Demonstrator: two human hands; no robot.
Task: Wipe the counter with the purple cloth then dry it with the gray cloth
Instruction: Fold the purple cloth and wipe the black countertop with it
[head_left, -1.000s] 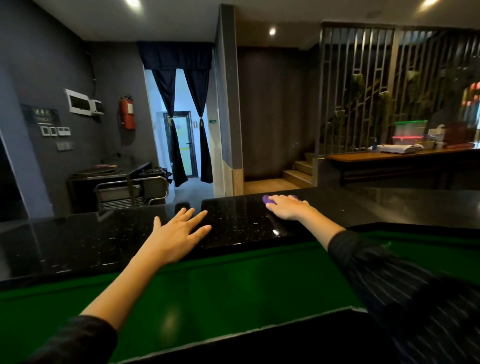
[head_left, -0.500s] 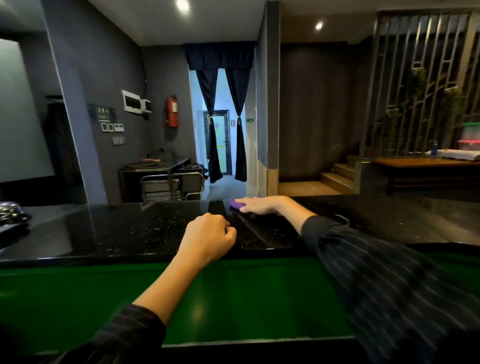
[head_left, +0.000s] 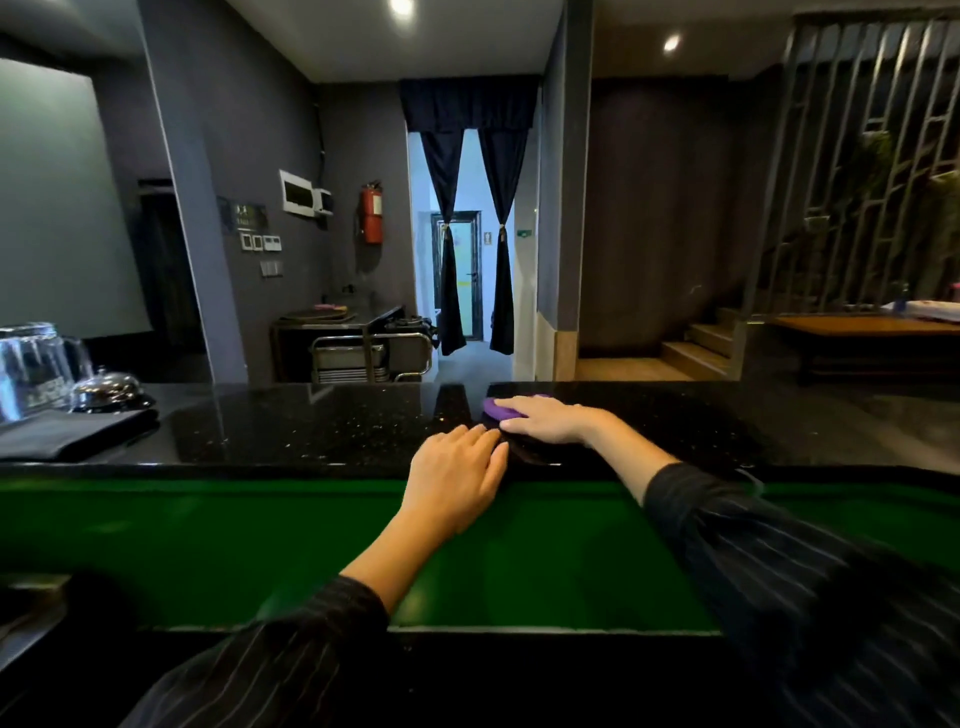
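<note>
right hand (head_left: 545, 420) is flat, fingers straight, pressing the purple cloth (head_left: 497, 408) onto the black tabletop (head_left: 311, 431) just right of centre frame, near the far edge. only a sliver of purple shows past the fingertips. left hand (head_left: 457, 474) lies open too, fingers together, resting on the near edge just below and left of the right one, holding nothing. so this is the wiping half, by my read: cloth down and under pressure. how much of the surface has been covered i can't tell, the stone is glossy all over. what looks like the gray cloth (head_left: 72, 434) sits folded at far left of the frame, beside a bell (head_left: 106, 388) and a glass jug (head_left: 31, 364), untouched. drying is all left to do.
</note>
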